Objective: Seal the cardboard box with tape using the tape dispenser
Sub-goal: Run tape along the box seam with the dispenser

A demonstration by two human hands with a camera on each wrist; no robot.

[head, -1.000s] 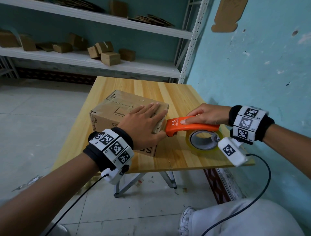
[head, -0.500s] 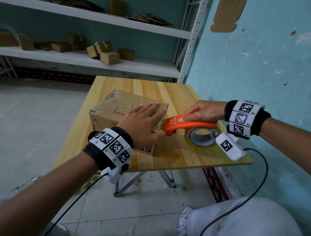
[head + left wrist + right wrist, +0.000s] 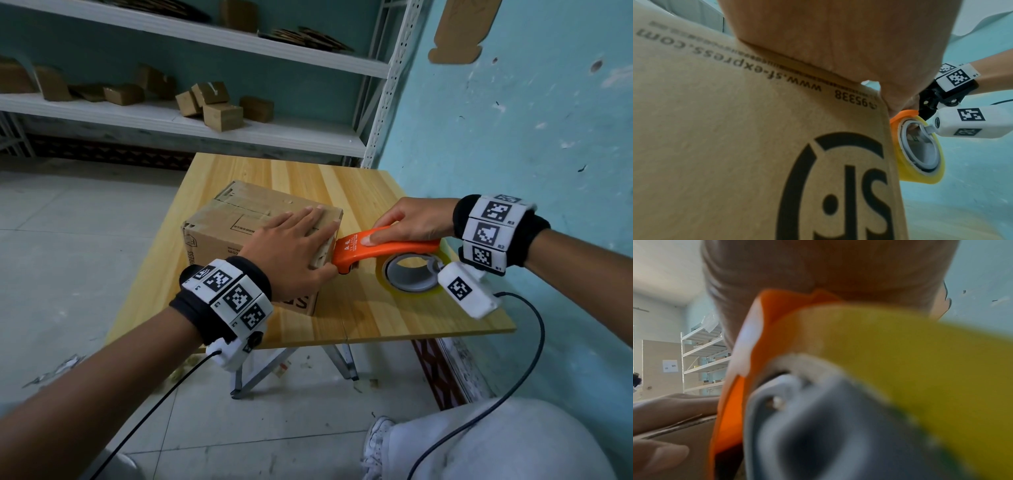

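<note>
Box: cardboard box sits mid-table on the wooden table, flaps folded down, its right end facing my dispenser.
Left hand: my left hand lies flat on the top near the right edge, fingers straight and close together, pressing the flaps shut.
Right hand: my right hand wraps the orange tape dispenser, index finger laid along its back, the others curled round the handle.
Contact: dispenser nose touches the box's right face just under the top edge; whether tape has stuck, I cannot tell.
Roll: yellowish tape roll hangs right of the box, above the table.
Handling: I'd judge the box light, stiff-walled but springy at the flaps, likely to slide if pulled.
Hold: palm down over the seam, weight near the edge.
</note>
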